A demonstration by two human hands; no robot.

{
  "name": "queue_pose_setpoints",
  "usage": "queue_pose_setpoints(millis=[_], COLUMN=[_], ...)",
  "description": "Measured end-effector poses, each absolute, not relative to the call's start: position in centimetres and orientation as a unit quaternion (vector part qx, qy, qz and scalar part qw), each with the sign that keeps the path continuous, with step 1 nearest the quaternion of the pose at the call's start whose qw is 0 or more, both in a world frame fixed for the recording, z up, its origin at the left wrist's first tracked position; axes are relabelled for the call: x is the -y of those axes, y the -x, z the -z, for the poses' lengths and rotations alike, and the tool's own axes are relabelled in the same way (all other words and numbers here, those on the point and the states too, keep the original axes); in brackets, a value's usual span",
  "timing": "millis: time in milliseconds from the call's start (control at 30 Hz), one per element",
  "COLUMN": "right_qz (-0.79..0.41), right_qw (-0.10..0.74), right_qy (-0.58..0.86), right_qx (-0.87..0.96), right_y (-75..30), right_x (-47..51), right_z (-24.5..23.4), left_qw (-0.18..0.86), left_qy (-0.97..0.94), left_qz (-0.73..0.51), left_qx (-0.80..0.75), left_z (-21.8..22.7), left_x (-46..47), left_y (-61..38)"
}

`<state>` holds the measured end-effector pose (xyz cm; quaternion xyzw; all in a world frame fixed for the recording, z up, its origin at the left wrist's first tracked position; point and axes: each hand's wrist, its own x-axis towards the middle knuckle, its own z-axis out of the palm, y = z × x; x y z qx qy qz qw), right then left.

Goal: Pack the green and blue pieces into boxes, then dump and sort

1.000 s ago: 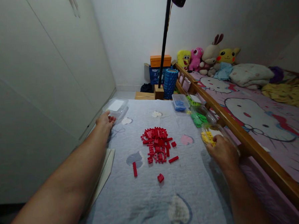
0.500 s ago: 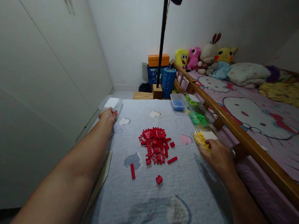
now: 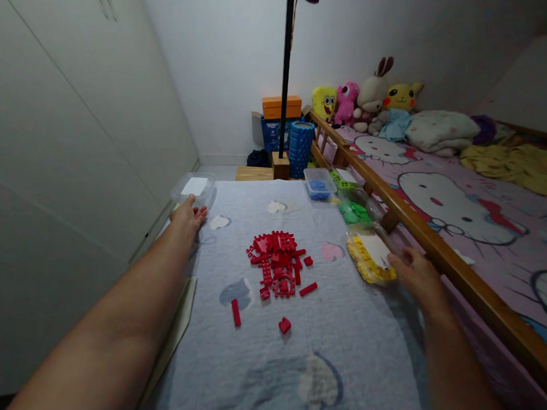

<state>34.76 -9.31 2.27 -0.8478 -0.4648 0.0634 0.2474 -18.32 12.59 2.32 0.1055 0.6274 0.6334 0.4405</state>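
Observation:
My left hand [image 3: 188, 217] is stretched far forward at the table's left edge, open with its fingers apart. It is right by the near side of a clear plastic box [image 3: 181, 188] with a white label; whether it touches the box I cannot tell. At the right, my right hand [image 3: 419, 277] is open beside a clear box of yellow building pieces [image 3: 366, 264], its thumb near the white paper on that box. Between the hands lies a pile of red building pieces [image 3: 279, 260], with several loose ones around it, including a red bar [image 3: 236, 313] and a small red block [image 3: 285, 325].
Boxes of green pieces [image 3: 354, 212] and blue pieces [image 3: 318, 189] stand beyond the yellow one along the right edge. A wooden bed rail [image 3: 383, 202] runs close by on the right. At the far end rises a black pole [image 3: 285, 70] on a wooden block.
My right hand has moved from over the yellow pieces to the box's right side. The fingers of my left hand have spread more. The whole view has shifted slightly.

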Motion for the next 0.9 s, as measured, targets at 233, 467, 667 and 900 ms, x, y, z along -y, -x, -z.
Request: queue_pose_setpoints(millis=[233,467,667,900], right_qz=[-0.14,-0.204,-0.228,-0.271], right_qw=[0.322,0.36,0.409,0.483], right_qy=[0.814,0.781,0.745,0.708], right_qx=[0.463,0.468,0.476,0.439], right_y=[-33.4,-30.2,-28.4,-27.8], right_x=[9.5,10.2,10.7,11.2], right_z=[-1.9,-1.7,-2.0,-1.9], left_qw=[0.459,0.69,0.695,0.705], left_qy=[-0.14,-0.442,-0.442,-0.438], left_qz=[-0.59,-0.37,-0.291,-0.285], left_qx=[-0.65,-0.438,-0.486,-0.48], left_z=[-4.7,-5.5,-2.1,-2.5], left_x=[-8.8,1.6,7.8,8.6], left_y=[13.6,1.2,-6.6,-7.9])
